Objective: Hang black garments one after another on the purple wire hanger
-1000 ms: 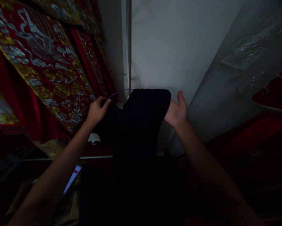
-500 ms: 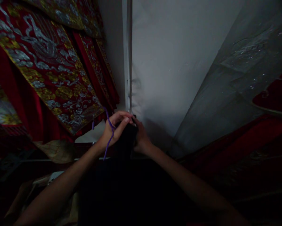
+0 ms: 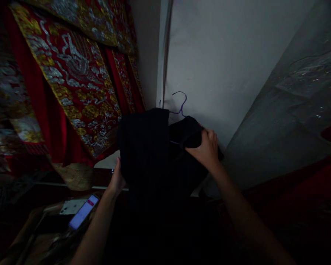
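Observation:
A dark garment (image 3: 145, 147), almost black in the low light, hangs spread in front of me on a thin purple hanger (image 3: 182, 106). The hanger's hook sticks up from the neck opening, against the pale wall. My right hand (image 3: 206, 149) is closed on the garment's edge at the right of the opening, thumb toward the inside. At the garment's left side is my left hand (image 3: 117, 180), its thumb along the edge and its fingers mostly hidden by the cloth; it seems to grip that side. The garment's lower part melts into darkness.
Red embroidered hangings (image 3: 82, 81) with gold and silver patterns fill the left. A lit phone (image 3: 84, 212) lies at lower left beside a pale phone (image 3: 71, 206). A pale wall (image 3: 215, 55) stands ahead, with translucent plastic sheeting (image 3: 289, 99) and red cloth at right.
My hands were close together on a bunched dark cloth, with a purple strand across my left wrist. Now they are wide apart, and the garment is spread with the hanger's hook showing.

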### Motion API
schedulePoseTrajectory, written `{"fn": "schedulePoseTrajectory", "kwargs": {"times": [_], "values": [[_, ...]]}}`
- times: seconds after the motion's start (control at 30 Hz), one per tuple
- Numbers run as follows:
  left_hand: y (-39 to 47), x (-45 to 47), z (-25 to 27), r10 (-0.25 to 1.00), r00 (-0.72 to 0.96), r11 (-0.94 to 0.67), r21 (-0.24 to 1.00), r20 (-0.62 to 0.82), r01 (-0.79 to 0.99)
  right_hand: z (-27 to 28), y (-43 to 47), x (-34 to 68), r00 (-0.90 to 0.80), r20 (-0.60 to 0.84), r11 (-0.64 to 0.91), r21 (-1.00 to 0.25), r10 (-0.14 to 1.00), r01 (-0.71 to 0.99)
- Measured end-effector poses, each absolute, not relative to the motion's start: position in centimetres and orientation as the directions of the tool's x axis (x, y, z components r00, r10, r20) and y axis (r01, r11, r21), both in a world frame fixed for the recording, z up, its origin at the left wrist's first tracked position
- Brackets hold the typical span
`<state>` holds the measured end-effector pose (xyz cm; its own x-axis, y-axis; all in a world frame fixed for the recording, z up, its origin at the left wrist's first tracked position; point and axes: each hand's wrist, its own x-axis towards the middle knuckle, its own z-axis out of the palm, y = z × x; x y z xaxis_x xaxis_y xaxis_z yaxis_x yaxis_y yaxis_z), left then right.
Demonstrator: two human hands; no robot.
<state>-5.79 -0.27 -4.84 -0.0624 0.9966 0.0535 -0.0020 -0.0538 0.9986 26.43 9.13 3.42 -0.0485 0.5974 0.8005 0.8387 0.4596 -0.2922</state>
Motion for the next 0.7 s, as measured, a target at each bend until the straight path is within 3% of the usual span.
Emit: {"fn": "schedulePoseTrajectory", "kwargs": {"times": [0.1, 0.23, 0.3, 0.37, 0.43, 0.5, 0.57, 0.7], "values": [[-2.2, -4.5, -8.7, 0.989, -0.132, 0.029, 0.959, -0.069, -0.282, 5.8, 9.4, 25.0, -0.151, 0.771, 0.495, -0.233, 0.619, 0.837], [-4.5, -3.2, -11.5, 0.932, -0.335, 0.028, 0.948, -0.14, -0.317, 5.5, 6.9, 23.5, -0.292, 0.727, 0.618, -0.226, 0.622, 0.753], [-5.4, -2.9, -12.2, 0.899, -0.388, 0.074, 0.945, -0.201, -0.319, 3.5, 5.2, 23.2, -0.271, 0.751, 0.671, -0.292, 0.602, 0.681], [-6.0, -2.4, -12.7, 0.884, -0.375, 0.14, 0.924, -0.279, -0.356, 0.0, 3.7, 22.3, -0.127, 0.766, 0.667, -0.451, 0.63, 0.593], [-6.5, -1.2, -13.0, 0.867, -0.355, 0.19, 0.891, -0.349, -0.413, -4.5, 2.5, 20.6, 0.138, 0.65, 0.537, -0.713, 0.747, 0.451], [-6.9, 0.3, -13.2, 0.857, -0.33, 0.217, 0.858, -0.396, -0.465, -9.3, 1.7, 18.3, 0.21, 0.341, 0.285, -0.924, 0.916, 0.254], [-7.4, 1.7, -13.2, 0.867, -0.263, 0.249, 0.825, -0.423, -0.507, -13.3, 0.9, 16.1, 0.019, 0.104, 0.1, -0.982, 0.994, 0.16], [-8.0, 2.4, -12.8, 0.858, -0.194, 0.303, 0.773, -0.475, -0.557, -17.0, -0.5, 14.1, -0.091, -0.012, -0.002, -0.994, 0.996, 0.112]]}}
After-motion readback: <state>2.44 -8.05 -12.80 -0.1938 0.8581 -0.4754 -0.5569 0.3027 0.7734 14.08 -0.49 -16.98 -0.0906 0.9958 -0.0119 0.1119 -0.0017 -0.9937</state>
